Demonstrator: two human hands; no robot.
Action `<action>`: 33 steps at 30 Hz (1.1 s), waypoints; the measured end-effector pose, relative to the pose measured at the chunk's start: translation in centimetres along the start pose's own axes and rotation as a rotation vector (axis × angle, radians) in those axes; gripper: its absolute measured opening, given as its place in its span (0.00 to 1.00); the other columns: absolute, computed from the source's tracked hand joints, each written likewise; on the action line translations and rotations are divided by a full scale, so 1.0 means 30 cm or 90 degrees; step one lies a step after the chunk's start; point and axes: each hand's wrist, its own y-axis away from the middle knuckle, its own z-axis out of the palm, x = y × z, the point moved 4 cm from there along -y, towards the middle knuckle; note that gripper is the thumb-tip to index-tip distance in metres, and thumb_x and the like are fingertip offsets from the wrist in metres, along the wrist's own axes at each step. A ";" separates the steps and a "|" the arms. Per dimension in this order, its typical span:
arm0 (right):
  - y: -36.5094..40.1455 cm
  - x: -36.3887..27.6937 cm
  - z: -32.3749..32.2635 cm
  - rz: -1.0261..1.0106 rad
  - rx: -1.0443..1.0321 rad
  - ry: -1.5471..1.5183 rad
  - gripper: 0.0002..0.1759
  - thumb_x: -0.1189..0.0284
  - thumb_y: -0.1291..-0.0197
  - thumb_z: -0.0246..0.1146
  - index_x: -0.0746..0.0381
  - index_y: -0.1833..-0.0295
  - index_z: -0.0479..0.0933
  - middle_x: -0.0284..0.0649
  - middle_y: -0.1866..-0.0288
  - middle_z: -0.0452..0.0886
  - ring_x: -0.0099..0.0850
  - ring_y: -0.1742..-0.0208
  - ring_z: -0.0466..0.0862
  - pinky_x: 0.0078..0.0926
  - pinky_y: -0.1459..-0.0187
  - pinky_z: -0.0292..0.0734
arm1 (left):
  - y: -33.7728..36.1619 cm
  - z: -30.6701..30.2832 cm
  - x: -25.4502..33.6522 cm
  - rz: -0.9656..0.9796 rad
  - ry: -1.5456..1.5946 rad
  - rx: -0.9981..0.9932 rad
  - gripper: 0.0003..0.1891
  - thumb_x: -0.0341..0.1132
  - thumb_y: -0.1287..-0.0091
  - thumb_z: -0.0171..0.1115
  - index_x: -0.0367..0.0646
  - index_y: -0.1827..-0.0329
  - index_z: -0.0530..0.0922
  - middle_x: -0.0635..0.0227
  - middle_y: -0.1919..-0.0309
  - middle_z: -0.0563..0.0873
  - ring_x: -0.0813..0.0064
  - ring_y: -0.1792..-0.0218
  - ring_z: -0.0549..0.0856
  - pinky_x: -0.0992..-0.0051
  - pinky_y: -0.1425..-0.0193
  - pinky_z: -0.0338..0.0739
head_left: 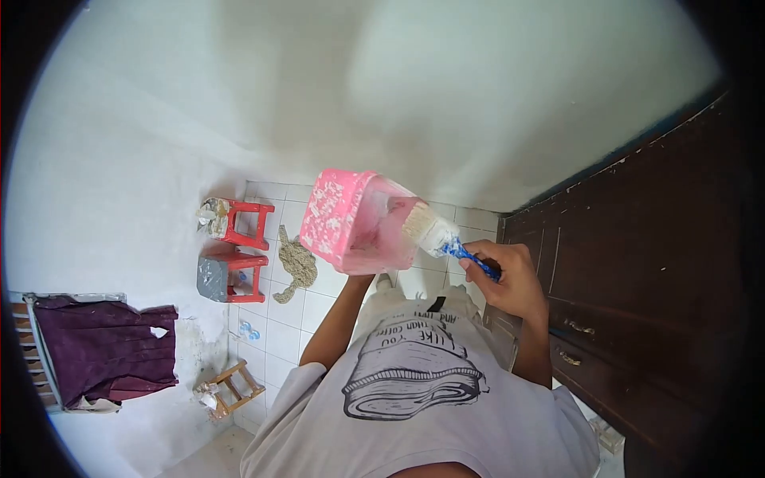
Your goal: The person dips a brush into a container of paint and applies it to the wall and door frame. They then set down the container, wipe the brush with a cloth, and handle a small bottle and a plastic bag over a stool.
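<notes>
1. Evidently the right hand (510, 279) pinches the blue handle (481, 267) of a paintbrush (437, 234) between thumb and fingers; gripping it toward the end probably keeps the fingers off the white-smeared part nearer the bristles.
2. The paintbrush points left, its bristles (416, 222) overlapping the right part of a pink tub (333, 219) in view; whether they touch it cannot be told. Keeping the two this close likely means any drip would fall into the tub or near it.
3. The tub sits in front of the person, tilted, with what looks like its open side toward the paintbrush, an angle that seems to give the bristles easy access. White blotches mark its outer left side.
4. The left forearm (341, 319) runs up behind the tub. The left hand is hidden there, so its grip cannot be told, though it presumably supports the tub from below.
5. Farther left, two red stools (253, 225) (247, 279) stand by the wall (159, 159), with a sandy heap (297, 263) just beside them on the tiled floor (285, 315).
6. At right is a dark brown cabinet (645, 231), well apart from the tub.
</notes>
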 end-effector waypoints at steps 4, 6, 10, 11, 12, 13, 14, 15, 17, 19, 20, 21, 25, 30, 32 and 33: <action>-0.037 -0.066 0.164 0.058 -0.012 -0.018 0.09 0.79 0.41 0.64 0.69 0.55 0.82 0.43 0.76 0.83 0.21 0.76 0.82 0.19 0.74 0.74 | -0.021 -0.094 0.097 0.010 -0.023 -0.010 0.40 0.67 0.32 0.45 0.50 0.26 0.56 0.65 0.31 0.66 0.63 0.31 0.67 0.57 0.27 0.64; -0.060 -0.094 0.207 0.033 0.004 0.011 0.10 0.75 0.41 0.64 0.67 0.55 0.82 0.47 0.75 0.83 0.34 0.82 0.78 0.29 0.73 0.73 | -0.042 -0.112 0.100 0.009 -0.044 -0.008 0.40 0.67 0.32 0.45 0.50 0.26 0.57 0.65 0.31 0.66 0.64 0.31 0.67 0.57 0.27 0.64; -0.113 -0.160 0.315 0.057 0.042 -0.023 0.09 0.75 0.42 0.63 0.69 0.58 0.82 0.51 0.75 0.82 0.40 0.81 0.79 0.34 0.71 0.74 | -0.043 -0.180 0.179 0.019 -0.075 -0.024 0.39 0.66 0.32 0.46 0.50 0.26 0.57 0.65 0.31 0.66 0.64 0.31 0.67 0.57 0.27 0.64; -0.139 -0.182 0.336 0.069 0.027 0.039 0.10 0.75 0.42 0.63 0.69 0.57 0.82 0.52 0.74 0.82 0.40 0.80 0.80 0.31 0.71 0.75 | -0.045 -0.201 0.200 0.016 -0.086 -0.021 0.39 0.66 0.32 0.46 0.50 0.26 0.57 0.65 0.31 0.66 0.64 0.31 0.67 0.57 0.27 0.64; -0.164 -0.194 0.359 0.081 0.012 0.099 0.11 0.75 0.43 0.64 0.70 0.57 0.83 0.53 0.73 0.83 0.40 0.78 0.82 0.29 0.70 0.76 | -0.057 -0.208 0.194 0.013 -0.099 -0.019 0.39 0.66 0.32 0.47 0.50 0.26 0.57 0.65 0.31 0.66 0.64 0.31 0.67 0.57 0.27 0.64; -0.184 -0.198 0.388 0.090 0.013 0.092 0.11 0.75 0.43 0.64 0.70 0.57 0.83 0.53 0.73 0.83 0.40 0.78 0.82 0.29 0.70 0.76 | -0.025 -0.227 0.192 0.007 -0.114 -0.018 0.39 0.66 0.32 0.47 0.49 0.26 0.57 0.65 0.31 0.66 0.64 0.31 0.67 0.57 0.27 0.64; -0.208 -0.203 0.420 0.067 -0.031 0.120 0.11 0.75 0.43 0.64 0.69 0.57 0.83 0.55 0.73 0.81 0.43 0.78 0.80 0.31 0.70 0.75 | -0.039 -0.240 0.193 0.002 -0.129 -0.019 0.39 0.65 0.32 0.47 0.49 0.26 0.57 0.65 0.31 0.66 0.64 0.31 0.67 0.57 0.27 0.64; -0.228 -0.209 0.447 0.043 -0.076 0.152 0.11 0.75 0.43 0.63 0.69 0.58 0.83 0.57 0.74 0.80 0.46 0.79 0.79 0.34 0.71 0.74 | -0.046 -0.260 0.210 -0.002 -0.139 -0.020 0.39 0.65 0.32 0.47 0.49 0.26 0.57 0.65 0.31 0.66 0.64 0.31 0.67 0.57 0.28 0.64; -0.255 -0.222 0.467 0.029 -0.125 0.135 0.10 0.75 0.43 0.63 0.69 0.58 0.83 0.58 0.74 0.79 0.48 0.79 0.78 0.36 0.71 0.73 | -0.093 -0.297 0.242 -0.011 -0.153 -0.016 0.39 0.65 0.32 0.48 0.49 0.26 0.57 0.65 0.31 0.66 0.64 0.31 0.67 0.58 0.28 0.64; -0.247 -0.258 0.467 0.005 -0.173 0.121 0.10 0.76 0.44 0.63 0.69 0.58 0.84 0.59 0.75 0.78 0.49 0.79 0.77 0.38 0.71 0.72 | -0.086 -0.316 0.254 -0.011 -0.164 -0.016 0.38 0.64 0.32 0.48 0.49 0.26 0.57 0.65 0.31 0.66 0.64 0.31 0.67 0.58 0.28 0.64; -0.235 -0.290 0.457 -0.003 -0.146 0.129 0.10 0.76 0.44 0.63 0.69 0.58 0.84 0.58 0.75 0.78 0.49 0.79 0.77 0.38 0.71 0.72 | -0.079 -0.323 0.265 -0.004 -0.168 -0.019 0.38 0.64 0.32 0.48 0.49 0.26 0.57 0.65 0.31 0.66 0.64 0.31 0.67 0.58 0.28 0.64; -0.227 -0.310 0.455 -0.010 -0.121 0.136 0.09 0.77 0.44 0.62 0.69 0.59 0.83 0.57 0.76 0.78 0.49 0.79 0.77 0.39 0.71 0.72 | -0.088 -0.332 0.279 0.002 -0.174 -0.020 0.38 0.64 0.32 0.48 0.49 0.26 0.57 0.65 0.31 0.66 0.64 0.31 0.67 0.58 0.28 0.64; -0.236 -0.290 0.504 0.039 -0.032 0.211 0.09 0.77 0.45 0.62 0.69 0.60 0.83 0.56 0.78 0.78 0.50 0.79 0.78 0.40 0.70 0.73 | -0.085 -0.346 0.248 0.006 -0.196 -0.019 0.38 0.63 0.31 0.49 0.49 0.26 0.57 0.64 0.31 0.66 0.64 0.31 0.67 0.58 0.28 0.64; -0.238 -0.243 0.594 -0.051 -0.104 0.245 0.09 0.78 0.45 0.62 0.67 0.59 0.84 0.54 0.75 0.80 0.49 0.74 0.81 0.39 0.68 0.75 | -0.064 -0.376 0.238 0.004 -0.234 -0.031 0.37 0.62 0.31 0.50 0.48 0.26 0.57 0.64 0.32 0.66 0.65 0.31 0.67 0.58 0.28 0.65; -0.224 -0.277 0.544 -0.034 -0.102 0.220 0.09 0.77 0.46 0.63 0.66 0.59 0.84 0.53 0.74 0.80 0.48 0.73 0.81 0.39 0.68 0.76 | -0.073 -0.391 0.235 -0.001 -0.254 -0.030 0.37 0.62 0.31 0.51 0.48 0.26 0.57 0.64 0.32 0.66 0.65 0.31 0.67 0.58 0.28 0.65; -0.226 -0.290 0.517 -0.030 -0.098 0.204 0.09 0.77 0.46 0.64 0.65 0.59 0.85 0.52 0.73 0.81 0.47 0.72 0.82 0.39 0.68 0.76 | -0.075 -0.388 0.229 0.002 -0.258 -0.033 0.37 0.61 0.31 0.51 0.48 0.26 0.57 0.64 0.32 0.66 0.65 0.31 0.67 0.58 0.28 0.65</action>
